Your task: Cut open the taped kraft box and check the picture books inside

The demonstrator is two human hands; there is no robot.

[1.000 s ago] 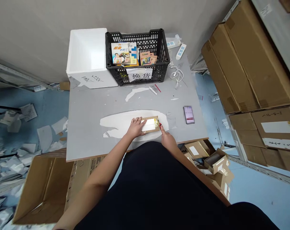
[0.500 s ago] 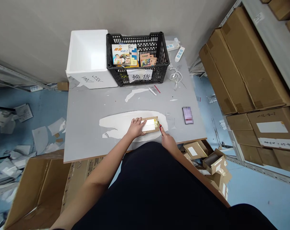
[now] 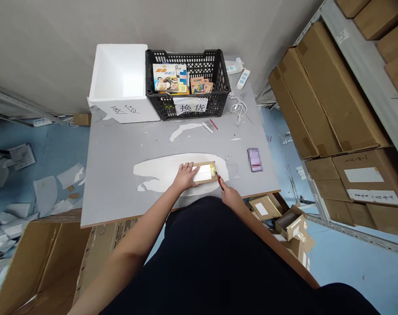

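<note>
Brown cardboard rectangle point(image 3: 204, 172) with a white strip and gold foil lies flat on the grey counter point(image 3: 120, 140), under the left hand point(image 3: 185, 176), its fingers spread and pressing down, not gripping. The right hand point(image 3: 231, 197) has its fingers clenched around a slim red-handled tool point(image 3: 219, 181), tip at the card's edge. Beyond stands a black plastic crate point(image 3: 159, 107) with a white paper sign point(image 3: 190, 105) reading 换货, beside a white foam box point(image 3: 118, 74).

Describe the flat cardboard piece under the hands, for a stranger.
On the grey table, below the black crate, lies a white peeled patch. At its right end sits a flat brown cardboard piece with a white strip, pressed by the left hand, a red-handled tool at its edge.
</note>
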